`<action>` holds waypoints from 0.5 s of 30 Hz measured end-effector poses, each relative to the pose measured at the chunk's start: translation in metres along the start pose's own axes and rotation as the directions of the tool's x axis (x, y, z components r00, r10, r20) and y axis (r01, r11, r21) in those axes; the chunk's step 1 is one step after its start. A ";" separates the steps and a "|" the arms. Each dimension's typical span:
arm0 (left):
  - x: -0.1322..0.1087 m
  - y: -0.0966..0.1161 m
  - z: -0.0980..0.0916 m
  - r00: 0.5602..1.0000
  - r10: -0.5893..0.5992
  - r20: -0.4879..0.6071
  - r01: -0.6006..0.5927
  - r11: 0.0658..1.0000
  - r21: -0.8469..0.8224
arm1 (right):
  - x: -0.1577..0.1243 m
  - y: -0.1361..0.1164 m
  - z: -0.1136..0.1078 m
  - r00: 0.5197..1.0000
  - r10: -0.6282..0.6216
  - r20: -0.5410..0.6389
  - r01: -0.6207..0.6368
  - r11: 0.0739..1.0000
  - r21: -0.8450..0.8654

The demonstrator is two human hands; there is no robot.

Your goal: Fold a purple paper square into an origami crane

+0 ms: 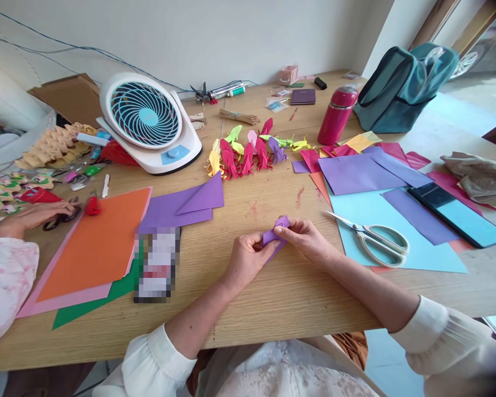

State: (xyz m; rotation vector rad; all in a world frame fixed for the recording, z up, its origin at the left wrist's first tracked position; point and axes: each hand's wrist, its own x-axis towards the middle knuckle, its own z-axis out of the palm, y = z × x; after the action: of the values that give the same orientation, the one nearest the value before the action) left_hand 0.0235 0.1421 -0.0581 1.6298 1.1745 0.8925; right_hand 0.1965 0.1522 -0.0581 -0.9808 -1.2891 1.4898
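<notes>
A small folded piece of purple paper (275, 236) is held between my two hands above the wooden table (248, 309). My left hand (252, 253) pinches its left side between thumb and fingers. On its upper right side, my right hand (300, 236) pinches the paper too. Beyond my hands lies a cluster of folded paper figures (248, 154) in red, yellow, green, pink and purple. White-handled scissors (382, 242) rest on light blue paper (430, 259) to the right of my right hand.
Left: an orange sheet (95, 248), purple sheets (177, 207), a blurred phone (157, 264), a fan (149, 124) and another person's hand (45, 214) at dark-handled scissors. Right: purple paper (361, 172), a dark phone (458, 212), a red bottle (338, 116) and a teal bag (400, 94).
</notes>
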 end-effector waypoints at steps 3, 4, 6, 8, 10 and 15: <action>0.000 0.003 -0.002 0.998 0.050 0.023 -0.051 0.999 0.010 | 0.001 0.001 0.000 1.000 0.016 0.026 -0.016 1.000 0.020; 0.000 0.004 -0.003 0.997 0.075 0.024 -0.075 0.997 0.032 | 0.001 0.001 0.001 0.999 0.026 0.019 -0.027 0.999 0.033; 0.000 0.005 -0.004 0.992 0.125 0.022 -0.126 0.989 0.077 | 0.000 0.000 0.002 0.999 0.040 -0.006 -0.040 0.998 0.057; 0.000 0.005 -0.004 0.988 0.156 0.013 -0.157 0.982 0.102 | 0.000 -0.001 0.002 0.999 0.041 -0.012 -0.040 0.997 0.065; 0.000 0.004 -0.004 0.990 0.142 0.000 -0.142 0.985 0.094 | 0.000 -0.002 0.002 1.000 0.022 -0.015 -0.021 0.998 0.064; 0.000 0.001 -0.003 0.996 -0.038 0.079 0.037 0.999 0.013 | 0.001 -0.001 0.000 0.995 0.009 -0.100 -0.001 0.997 0.083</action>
State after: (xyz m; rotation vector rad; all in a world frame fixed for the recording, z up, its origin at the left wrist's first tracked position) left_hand 0.0214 0.1431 -0.0560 1.6328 1.1536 0.7918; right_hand 0.1959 0.1535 -0.0572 -0.9924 -1.1461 1.4674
